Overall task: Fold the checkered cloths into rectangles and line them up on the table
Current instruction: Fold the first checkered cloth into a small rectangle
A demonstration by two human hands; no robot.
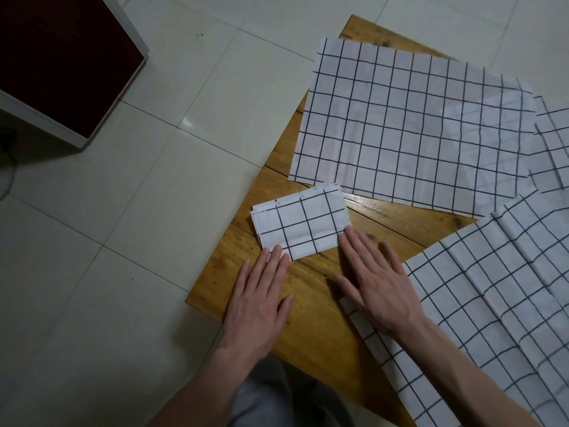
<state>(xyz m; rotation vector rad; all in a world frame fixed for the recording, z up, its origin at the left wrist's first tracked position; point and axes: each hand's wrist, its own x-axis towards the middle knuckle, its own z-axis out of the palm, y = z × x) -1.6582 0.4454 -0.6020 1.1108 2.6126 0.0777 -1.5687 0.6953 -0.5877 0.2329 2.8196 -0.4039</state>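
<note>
I count one cloth finished: a small folded rectangle [300,221] sits near the left edge of the wooden table [308,303], its layers stacked fairly square. The rest is undone, as far as I can see. A large flat cloth [409,124] lies spread over the far part of the table, its near corner just beside the folded rectangle. Another unfolded cloth [480,303] is draped over the right side toward the near edge, with loose creases running through it. A further piece [554,140] shows at the far right, partly cut off, so I cannot tell how many more there are. I judge the job barely started, with no row yet formed.

My left hand [261,291] lies flat on the table, fingers straight and together, fingertips [278,251] touching the near edge of the folded rectangle. My right hand [374,272] is flat too, fingers spread, its fingertip at the rectangle's right near corner and its heel resting on the edge of the draped cloth. Neither hand grips anything; both seem to be pressing or squaring up the fold.
</note>
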